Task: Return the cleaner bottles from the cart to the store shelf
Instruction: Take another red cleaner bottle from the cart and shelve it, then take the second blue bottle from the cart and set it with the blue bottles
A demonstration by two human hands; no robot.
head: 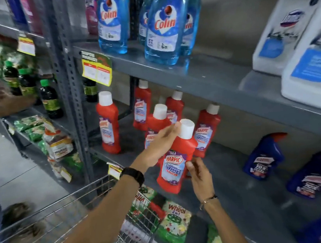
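Currently: red plastic white-capped cleaner bottle (176, 159), upright, cap tilted rightward, clasped by both hands — left hand (159, 143) nearer the cap, right hand (198, 173) nearer the base — just before grey metal shelf (229, 175).

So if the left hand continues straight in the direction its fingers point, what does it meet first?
Probably the white cap of the red Harpic bottle held in both hands; the left hand has its fingertips already beside it. Depth is uncertain.

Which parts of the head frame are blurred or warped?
Head view: centre is sharp, the held red bottle has a readable label; left edge is motion-smeared around another person's hand and the green-capped bottles; the white jugs and blue bottles at right are soft; wide-angle bends the shelf lines; no strong glare.
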